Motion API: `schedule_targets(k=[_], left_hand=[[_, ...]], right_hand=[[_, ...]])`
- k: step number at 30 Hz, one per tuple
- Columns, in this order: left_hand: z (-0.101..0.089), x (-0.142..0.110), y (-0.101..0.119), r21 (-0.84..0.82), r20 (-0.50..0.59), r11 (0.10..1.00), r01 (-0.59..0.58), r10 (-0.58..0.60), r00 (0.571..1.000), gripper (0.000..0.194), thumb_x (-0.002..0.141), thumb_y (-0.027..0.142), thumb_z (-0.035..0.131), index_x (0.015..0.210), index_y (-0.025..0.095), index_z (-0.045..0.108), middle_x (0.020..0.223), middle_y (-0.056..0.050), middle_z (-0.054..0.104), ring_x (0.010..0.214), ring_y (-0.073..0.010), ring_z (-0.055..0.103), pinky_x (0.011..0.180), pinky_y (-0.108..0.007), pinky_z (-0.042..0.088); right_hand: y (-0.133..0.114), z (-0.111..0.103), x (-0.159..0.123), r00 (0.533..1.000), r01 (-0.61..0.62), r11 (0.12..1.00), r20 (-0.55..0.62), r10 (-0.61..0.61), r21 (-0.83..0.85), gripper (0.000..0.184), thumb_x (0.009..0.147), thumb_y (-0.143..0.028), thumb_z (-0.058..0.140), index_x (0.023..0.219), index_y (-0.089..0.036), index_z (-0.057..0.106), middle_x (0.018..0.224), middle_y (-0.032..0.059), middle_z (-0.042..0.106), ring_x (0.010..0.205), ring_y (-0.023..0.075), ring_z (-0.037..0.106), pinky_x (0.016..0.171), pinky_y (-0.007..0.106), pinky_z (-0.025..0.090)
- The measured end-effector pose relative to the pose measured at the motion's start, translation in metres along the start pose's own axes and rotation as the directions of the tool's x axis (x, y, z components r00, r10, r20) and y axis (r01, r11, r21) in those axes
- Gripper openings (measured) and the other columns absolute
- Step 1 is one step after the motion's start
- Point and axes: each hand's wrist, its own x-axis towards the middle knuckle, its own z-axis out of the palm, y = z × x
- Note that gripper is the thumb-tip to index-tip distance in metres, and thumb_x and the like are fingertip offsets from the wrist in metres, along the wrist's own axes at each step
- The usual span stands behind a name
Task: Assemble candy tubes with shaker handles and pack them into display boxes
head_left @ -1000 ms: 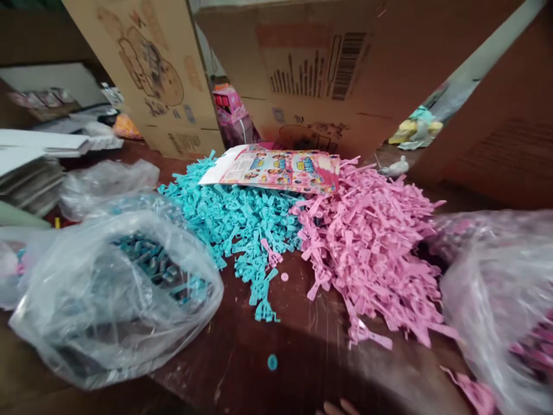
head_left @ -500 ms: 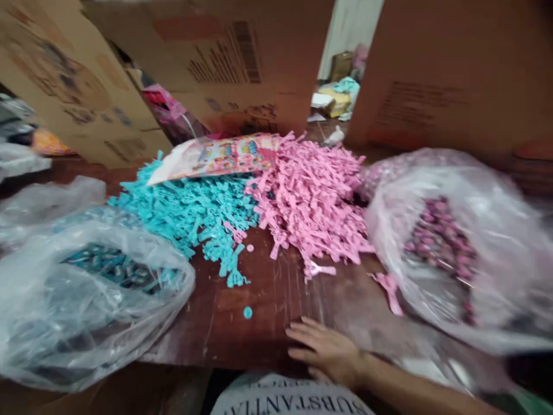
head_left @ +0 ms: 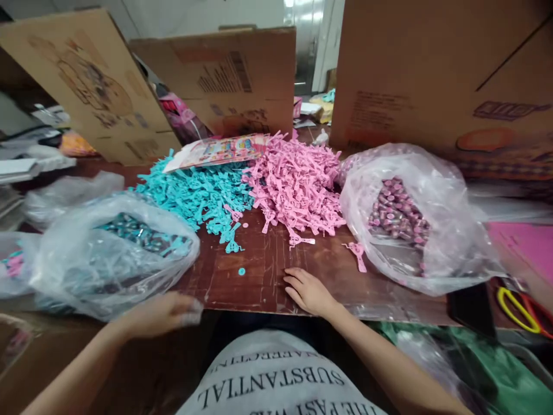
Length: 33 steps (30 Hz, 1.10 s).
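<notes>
My right hand [head_left: 309, 293] lies on the table's front edge, fingers stretched out and holding nothing. My left hand [head_left: 166, 314] is by the near side of a clear plastic bag [head_left: 116, 288] of teal and dark shiny pieces. Motion smears its fingers; something whitish shows at the fingertips. Ahead are a heap of teal plastic pieces [head_left: 199, 196] and a heap of pink plastic pieces [head_left: 298, 184]. A small teal disc [head_left: 242, 271] lies between the heaps and my hands. To the right, a second clear bag [head_left: 458, 242] holds small pink cylinders [head_left: 397, 213].
A printed sheet [head_left: 224, 151] rests across the heaps. Cardboard boxes [head_left: 259, 75] stand behind. Scissors with yellow and red handles [head_left: 518, 311] and a dark flat object [head_left: 473, 308] lie at the right front edge. A loose pink piece [head_left: 358, 255] lies beside the right bag.
The view has tilted up and widened, showing more of the background. My left hand has come into view at the lower left. My right hand stays on the table edge.
</notes>
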Motion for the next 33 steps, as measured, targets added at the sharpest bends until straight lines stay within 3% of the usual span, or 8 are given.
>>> schedule_targets(k=[3, 6, 11, 16, 21, 25, 30, 33], left_hand=[[-0.076, 0.046, 0.036, 0.18, -0.263, 0.982, -0.057, 0.104, 0.959, 0.058, 0.1, 0.053, 0.055, 0.151, 0.026, 0.063, 0.139, -0.007, 0.076, 0.124, -0.0275, 0.074, 0.11, -0.036, 0.055], [-0.154, 0.114, 0.059, 0.353, -0.626, 0.918, 0.179, 0.09, 0.775, 0.068, 0.098, 0.039, 0.058, 0.161, 0.014, 0.048, 0.156, -0.018, 0.063, 0.145, -0.0315, 0.061, 0.123, -0.04, 0.046], [-0.263, 0.21, 0.068, 0.308, -0.803, 0.875, 0.374, 0.028, 0.596, 0.071, 0.098, 0.019, 0.053, 0.165, 0.002, 0.035, 0.173, -0.028, 0.036, 0.163, -0.0331, 0.036, 0.132, -0.045, 0.032], [-0.311, 0.249, 0.058, 0.338, -0.758, 0.842, 0.42, -0.02, 0.652, 0.061, 0.096, 0.016, 0.057, 0.155, 0.001, 0.049, 0.14, -0.033, 0.067, 0.132, -0.0361, 0.066, 0.114, -0.049, 0.046], [-0.343, 0.235, 0.039, 0.365, -0.708, 0.866, 0.342, 0.019, 0.706, 0.04, 0.095, 0.028, 0.062, 0.131, 0.019, 0.076, 0.125, -0.013, 0.08, 0.12, -0.028, 0.069, 0.103, -0.032, 0.048], [-0.363, 0.222, 0.037, 0.282, -0.752, 0.911, 0.302, 0.015, 0.659, 0.032, 0.091, 0.031, 0.065, 0.116, 0.022, 0.083, 0.112, -0.003, 0.083, 0.111, -0.0221, 0.069, 0.093, -0.023, 0.046], [-0.369, 0.206, 0.052, 0.039, -0.926, 0.942, 0.334, -0.092, 0.366, 0.039, 0.098, 0.021, 0.052, 0.129, 0.01, 0.075, 0.123, -0.016, 0.078, 0.116, -0.0297, 0.066, 0.095, -0.034, 0.046], [-0.357, 0.166, 0.059, -0.109, -0.987, 0.982, 0.154, -0.125, 0.097, 0.028, 0.105, 0.022, 0.052, 0.12, 0.011, 0.073, 0.117, -0.012, 0.077, 0.116, -0.028, 0.063, 0.101, -0.035, 0.044]], right_hand=[[-0.001, -0.002, 0.002, 0.999, 0.017, 1.0, -0.032, -0.017, -0.012, 0.032, 0.11, -0.031, 0.051, 0.124, -0.017, 0.075, 0.137, 0.0154, 0.073, 0.126, 0.0272, 0.071, 0.111, 0.048, 0.061], [0.002, -0.001, 0.004, 0.998, 0.032, 0.999, -0.058, -0.034, -0.026, 0.03, 0.109, -0.028, 0.05, 0.12, -0.018, 0.076, 0.13, 0.0158, 0.076, 0.12, 0.0272, 0.074, 0.106, 0.048, 0.064], [0.013, 0.008, 0.003, 0.998, 0.012, 1.0, -0.056, -0.012, 0.0, 0.026, 0.108, -0.026, 0.053, 0.121, -0.022, 0.075, 0.13, 0.0122, 0.076, 0.119, 0.0253, 0.075, 0.108, 0.046, 0.063], [0.011, 0.012, 0.0, 0.997, -0.014, 0.999, -0.082, 0.017, 0.03, 0.028, 0.107, -0.021, 0.05, 0.123, -0.021, 0.074, 0.13, 0.0132, 0.075, 0.121, 0.0261, 0.074, 0.105, 0.043, 0.065], [0.012, 0.011, 0.003, 0.996, -0.044, 0.998, -0.076, 0.047, 0.041, 0.028, 0.106, -0.022, 0.051, 0.122, -0.023, 0.075, 0.128, 0.0132, 0.076, 0.118, 0.0265, 0.075, 0.105, 0.045, 0.065], [0.015, 0.01, 0.012, 0.995, -0.078, 0.995, -0.055, 0.081, 0.064, 0.028, 0.107, -0.026, 0.052, 0.12, -0.024, 0.076, 0.122, 0.0123, 0.076, 0.115, 0.0265, 0.076, 0.11, 0.051, 0.062], [0.013, 0.011, 0.018, 0.989, -0.107, 0.985, -0.084, 0.119, 0.134, 0.029, 0.109, -0.027, 0.051, 0.119, -0.025, 0.077, 0.117, 0.0124, 0.076, 0.108, 0.0261, 0.076, 0.099, 0.048, 0.066], [0.012, 0.008, 0.016, 0.971, -0.154, 0.96, -0.145, 0.191, 0.236, 0.028, 0.109, -0.032, 0.052, 0.116, -0.026, 0.078, 0.118, 0.0128, 0.076, 0.11, 0.027, 0.076, 0.102, 0.049, 0.065]])
